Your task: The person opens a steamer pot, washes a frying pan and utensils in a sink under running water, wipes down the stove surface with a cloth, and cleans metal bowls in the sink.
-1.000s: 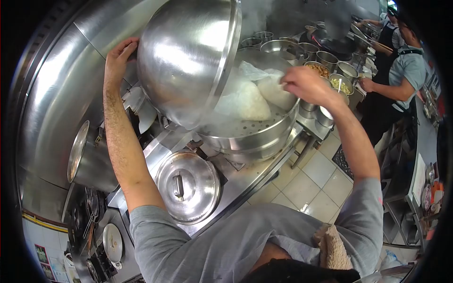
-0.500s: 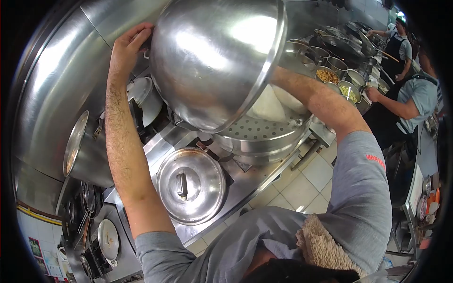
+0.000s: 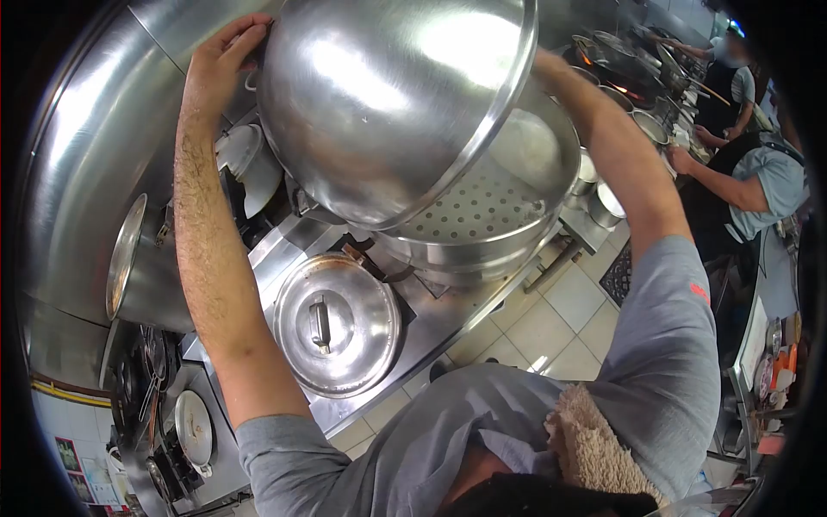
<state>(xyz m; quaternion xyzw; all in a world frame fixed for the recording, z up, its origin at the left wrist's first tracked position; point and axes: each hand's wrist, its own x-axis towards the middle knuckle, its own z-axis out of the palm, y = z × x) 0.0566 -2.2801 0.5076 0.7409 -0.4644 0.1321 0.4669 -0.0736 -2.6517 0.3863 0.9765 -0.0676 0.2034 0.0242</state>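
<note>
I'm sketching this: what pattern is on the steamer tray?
The steamer tray has dark round holes dotting grey metal, clearest in the head view.

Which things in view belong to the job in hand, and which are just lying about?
In the job:
domed lid, held tilted by the left hand
perforated steamer, beneath it
pale rounded bundle, in the steamer
right hand, hidden behind the lid

Lying about:
flat lid
tall pot
shallow pan
</note>
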